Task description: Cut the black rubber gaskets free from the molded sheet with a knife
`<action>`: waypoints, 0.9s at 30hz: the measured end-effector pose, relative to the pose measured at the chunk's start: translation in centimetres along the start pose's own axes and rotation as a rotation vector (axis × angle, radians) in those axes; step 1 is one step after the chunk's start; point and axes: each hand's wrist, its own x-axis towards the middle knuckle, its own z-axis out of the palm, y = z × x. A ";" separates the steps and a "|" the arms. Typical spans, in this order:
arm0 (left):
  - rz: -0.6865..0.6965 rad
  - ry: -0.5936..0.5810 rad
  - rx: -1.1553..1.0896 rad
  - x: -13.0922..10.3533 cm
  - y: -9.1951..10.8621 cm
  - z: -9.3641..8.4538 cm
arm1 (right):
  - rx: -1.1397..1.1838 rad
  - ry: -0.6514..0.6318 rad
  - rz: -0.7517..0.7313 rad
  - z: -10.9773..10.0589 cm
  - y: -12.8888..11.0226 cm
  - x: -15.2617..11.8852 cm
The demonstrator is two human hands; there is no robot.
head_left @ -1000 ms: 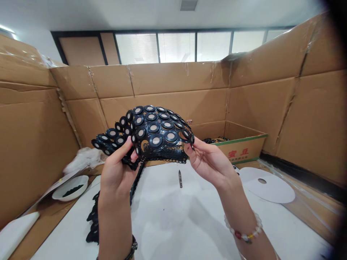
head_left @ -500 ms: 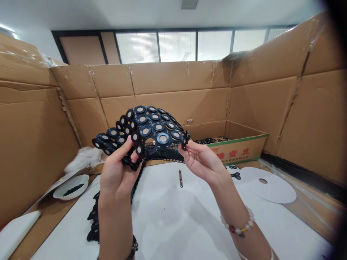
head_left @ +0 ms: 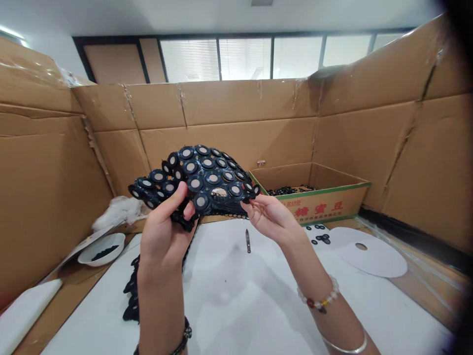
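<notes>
A dark sheet of linked round discs (head_left: 213,178) with pale centres hangs in the air between both hands. My left hand (head_left: 170,222) grips its left part, thumb on the discs and most fingers behind. At the right edge my right hand (head_left: 264,214) pinches the sheet near a small disc. One round gap shows low in the sheet. More of the black disc material (head_left: 132,291) lies on the white table behind my left forearm. The rest of it is partly hidden behind my left hand.
A pointed metal tool (head_left: 248,241) lies on the white table (head_left: 236,305). At right are loose black rings (head_left: 324,238), a white disc with a hole (head_left: 377,254) and an open carton (head_left: 321,204). A white bowl (head_left: 101,249) with dark pieces sits left. Cardboard walls (head_left: 229,103) surround the table.
The sheet has tilted and its right edge has folded lower, and the discs near the gap have shifted. Both hands still grip it. The whole view has moved slightly.
</notes>
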 end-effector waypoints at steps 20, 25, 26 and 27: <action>0.175 -0.117 0.078 0.5 -1.9 -0.1 | -0.794 0.227 -0.535 3.4 -0.2 -3.3; 0.325 -0.098 0.231 0.2 -4.1 0.7 | -1.139 0.251 -0.683 5.2 0.4 -5.3; 0.351 -0.095 0.246 0.2 -4.6 0.8 | -1.212 0.299 -0.716 5.3 0.5 -5.3; 0.370 -0.092 0.253 0.1 -5.0 1.0 | -1.276 0.355 -0.749 5.3 0.6 -5.3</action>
